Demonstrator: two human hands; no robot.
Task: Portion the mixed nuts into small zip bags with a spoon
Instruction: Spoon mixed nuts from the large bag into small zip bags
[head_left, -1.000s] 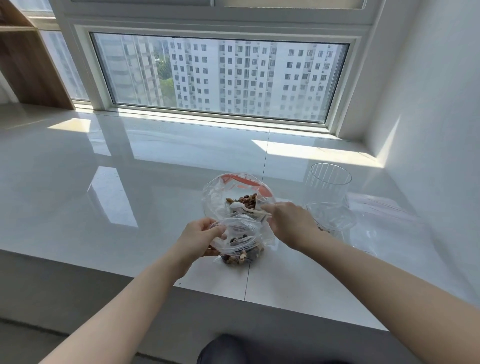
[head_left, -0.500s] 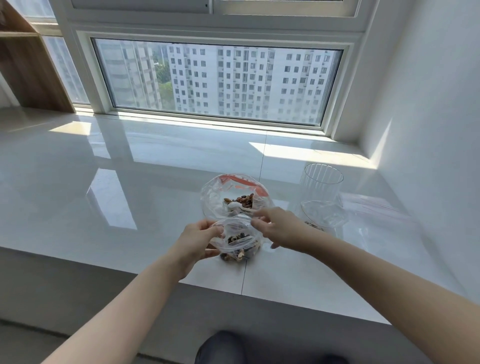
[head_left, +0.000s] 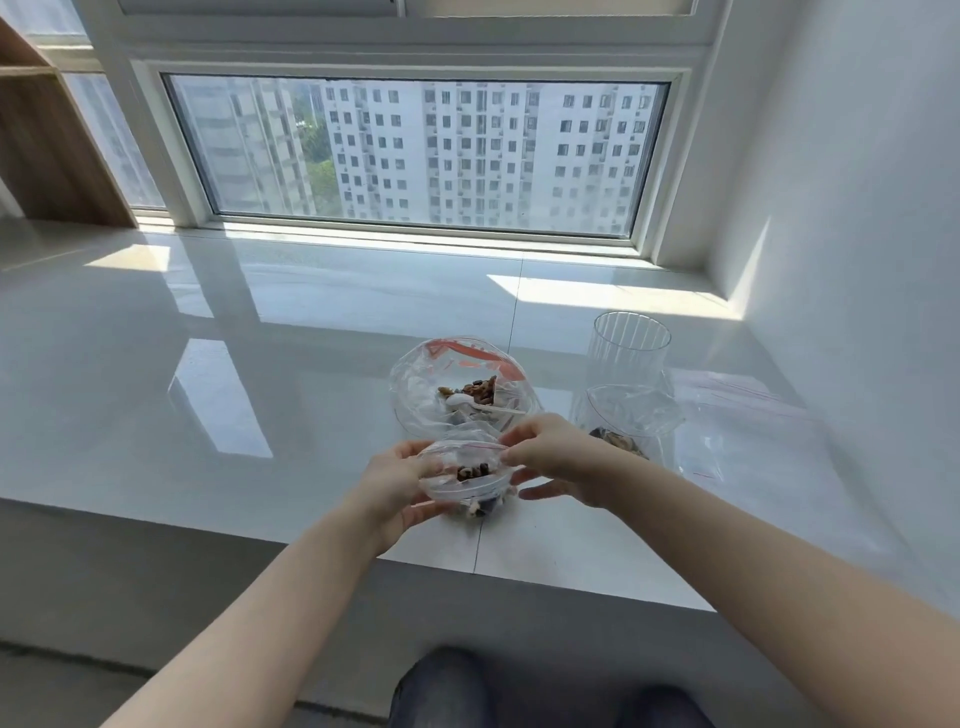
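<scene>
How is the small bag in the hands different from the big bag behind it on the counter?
The small zip bag is held by the left hand and right hand; the large bag sits on the counter untouched. The small zip bag has a thin red line at its mouth; the large bag has a broad red-orange band. Only the large bag holds the white spoon. Both are clear plastic, open, with nuts inside.

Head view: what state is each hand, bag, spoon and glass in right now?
Small zip bag: mouth open, some nuts inside.
Left hand: grips its left side.
Right hand: pinches its top edge.
Large bag: open, holding nuts.
Spoon: lying in it.
Glass: upright, empty.
</scene>
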